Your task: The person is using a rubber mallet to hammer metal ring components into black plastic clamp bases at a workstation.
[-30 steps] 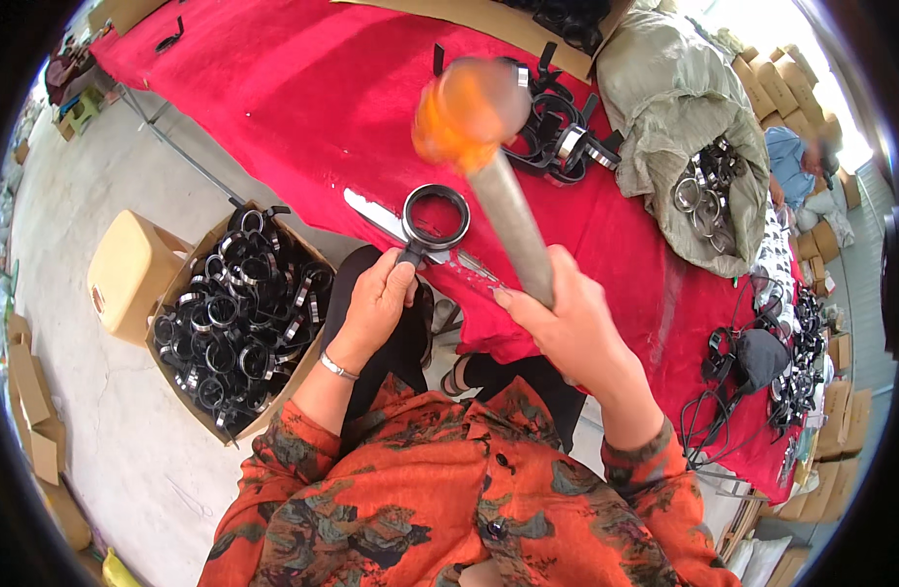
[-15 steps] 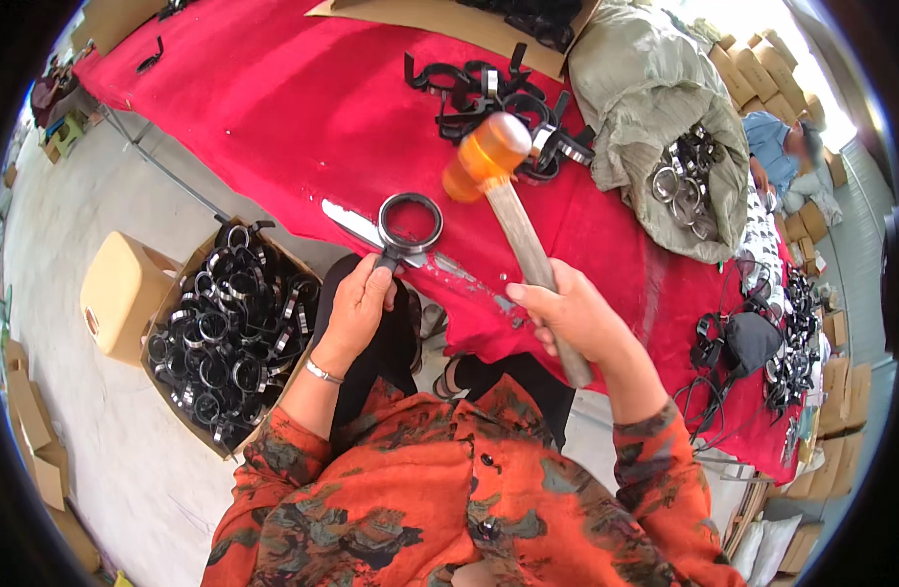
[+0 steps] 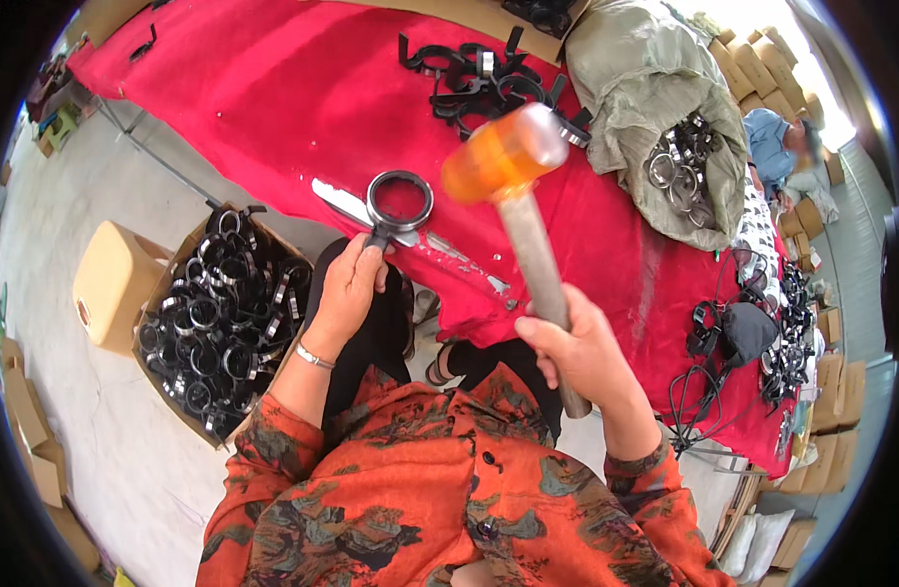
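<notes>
My left hand (image 3: 349, 286) is closed on the short black handle of a ring-shaped part (image 3: 400, 202), a black ring with a shiny metal lining. The ring lies at the near edge of the red-covered table (image 3: 273, 108), beside a worn strip where grey shows through. In my right hand (image 3: 588, 344) is a mallet (image 3: 535, 249), gripped around its wooden handle. Its amber head, blurred by motion, is raised above the table, to the right of the ring and apart from it.
Left of my legs, a cardboard box (image 3: 180, 423) holds many similar black rings, next to a beige plastic container (image 3: 116, 284). More black parts (image 3: 484, 78) lie farther up the table. An open woven sack (image 3: 655, 93) of rings stands right, before cables (image 3: 699, 396) and a person in blue (image 3: 770, 142).
My right hand has moved slightly right and nearer to me, and the mallet head looks larger and tilted differently. My left hand keeps hold of the ring-shaped part. The whole view has shifted a little.
</notes>
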A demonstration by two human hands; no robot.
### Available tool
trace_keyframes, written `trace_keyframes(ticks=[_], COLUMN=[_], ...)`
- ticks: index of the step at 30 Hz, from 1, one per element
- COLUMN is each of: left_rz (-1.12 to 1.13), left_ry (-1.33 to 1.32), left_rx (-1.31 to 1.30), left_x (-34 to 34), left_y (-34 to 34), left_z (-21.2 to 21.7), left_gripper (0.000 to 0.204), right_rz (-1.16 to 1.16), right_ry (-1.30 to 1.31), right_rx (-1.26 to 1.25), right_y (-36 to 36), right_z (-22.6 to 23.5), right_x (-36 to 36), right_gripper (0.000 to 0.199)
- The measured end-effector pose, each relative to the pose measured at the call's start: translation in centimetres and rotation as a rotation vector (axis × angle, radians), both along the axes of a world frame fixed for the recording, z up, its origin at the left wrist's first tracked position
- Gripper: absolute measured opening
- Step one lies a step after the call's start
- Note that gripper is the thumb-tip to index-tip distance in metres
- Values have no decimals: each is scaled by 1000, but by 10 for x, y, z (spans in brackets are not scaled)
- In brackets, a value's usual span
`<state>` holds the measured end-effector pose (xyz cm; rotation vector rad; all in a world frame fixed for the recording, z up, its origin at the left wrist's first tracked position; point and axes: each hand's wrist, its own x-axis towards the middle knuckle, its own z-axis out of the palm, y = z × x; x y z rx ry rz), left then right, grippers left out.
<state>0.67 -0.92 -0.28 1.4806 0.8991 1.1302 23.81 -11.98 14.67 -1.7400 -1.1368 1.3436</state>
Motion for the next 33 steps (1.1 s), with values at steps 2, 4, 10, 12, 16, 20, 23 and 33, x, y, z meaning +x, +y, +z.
trace_keyframes(ticks=[2,4,10,12,16,20,23,33], left_rz=[4,5,15,32,39,45,57,96], left_ry=[-15,-45,-31,-40,-36,2,-17,85], left_rx=[11,12,7,-2,41,0,-15,33], left_x=[1,6,4,2,7,4,1,1], left_y=[-1,1,2,-1,-1,3,1,1], left_z=[1,1,-3,-3,1,3,-1,2], left_gripper=[35,33,32,33,33,35,37,31], right_rz=[-37,81,233,241,337,454,359,315], right_ry=[-53,-401,-566,-550,-663,-718,-546,-589], right_rx=[106,248,174,260,331,276,364,231], right_y=[-3,-8,9,10,25,63,65,89], right_z=[1,-17,0,17,-12,15,44,27], right_x=[-9,-8,-13,-25,-30,-36,-48,-29], right_gripper=[35,39,39,38,38,39,39,42])
